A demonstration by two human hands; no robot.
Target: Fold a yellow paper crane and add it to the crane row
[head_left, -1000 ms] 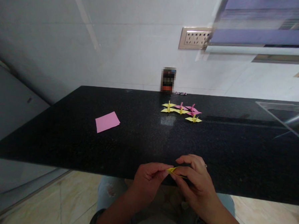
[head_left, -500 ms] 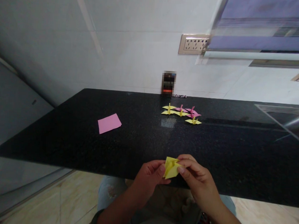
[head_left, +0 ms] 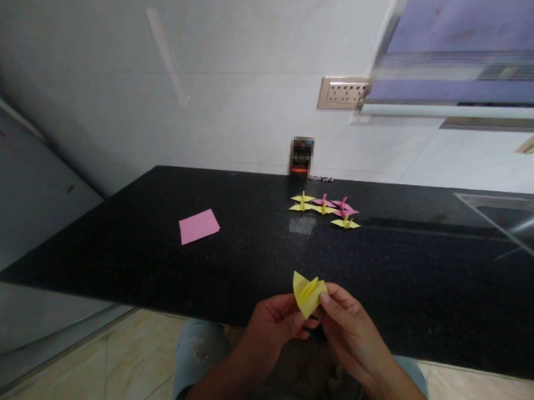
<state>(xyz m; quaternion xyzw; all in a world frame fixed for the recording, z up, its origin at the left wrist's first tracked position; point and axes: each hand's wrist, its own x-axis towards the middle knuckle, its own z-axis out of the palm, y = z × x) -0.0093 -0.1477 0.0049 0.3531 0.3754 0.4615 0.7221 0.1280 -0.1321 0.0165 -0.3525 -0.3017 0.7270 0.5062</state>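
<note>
Both hands pinch a folded yellow paper (head_left: pixel 305 299) above the counter's front edge!
Off to the right, what looks like a metal-rimmed sink (head_left: pixel 500 231) is sliced off by the frame, its contents hard to read. Down to the grip: the left hand (head_left: pixel 270 325) has thumb and fingers closed on the paper's lower part, while the right hand (head_left: pixel 352 324) pinches its right side with the thumb in front, so there's barely a gap in either. Some fingertips are hidden behind the paper, and its inner folds are tough to make out. Beyond, folded cranes (head_left: pixel 346 224), four yellow and three pink, cluster on the black counter (head_left: pixel 255 247); pink paper (head_left: pixel 199 227) lies well to their left. By the wall, a dark upright object (head_left: pixel 301 157) is blurred into blocks.
</note>
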